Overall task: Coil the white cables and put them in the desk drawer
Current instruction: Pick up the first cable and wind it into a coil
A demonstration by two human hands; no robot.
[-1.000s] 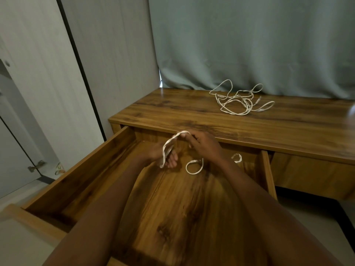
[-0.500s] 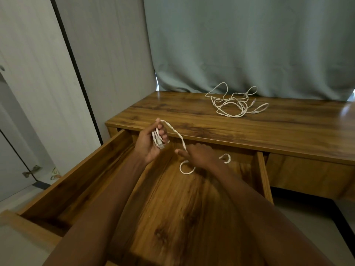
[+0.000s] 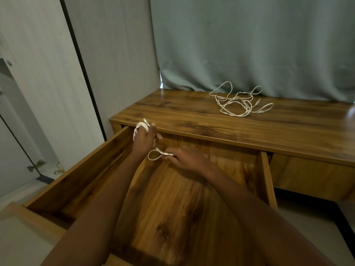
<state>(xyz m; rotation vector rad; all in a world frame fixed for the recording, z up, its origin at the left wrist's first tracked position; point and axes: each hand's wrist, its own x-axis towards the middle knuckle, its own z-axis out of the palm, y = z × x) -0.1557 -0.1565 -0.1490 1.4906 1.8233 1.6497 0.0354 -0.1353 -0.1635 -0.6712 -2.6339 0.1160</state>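
- White cables are in two places: one wound on the left hand above the open drawer, the rest loose on the counter.
- Curtain [image 3: 259,45], grey-green, hangs behind the counter along its far edge; a pale wall panel [image 3: 115,54] stands left of it.
- Counter [image 3: 192,116], of dark-grained wood, runs from its left corner off to the right edge of the view.
- Drawer [image 3: 172,208], pulled far out from under the counter's front edge near the left corner, shows a bare wooden floor between its side walls; both forearms reach over it.
- Tangled cables [image 3: 237,103] lie in a loose heap on the counter near its far edge, well apart from both hands, one loop trailing right.
- Left hand [image 3: 143,139] is raised just before the counter's front edge, with the coiled cable [image 3: 141,125] wrapped in several turns round its fingers; its grip is closed round those turns.
- Right hand [image 3: 185,157] sits lower, over the drawer's back part, its grip a narrow pinch on the cable's free end.
- Cable loop [image 3: 153,156] hangs from that pinch toward the left hand, clear of the drawer floor.
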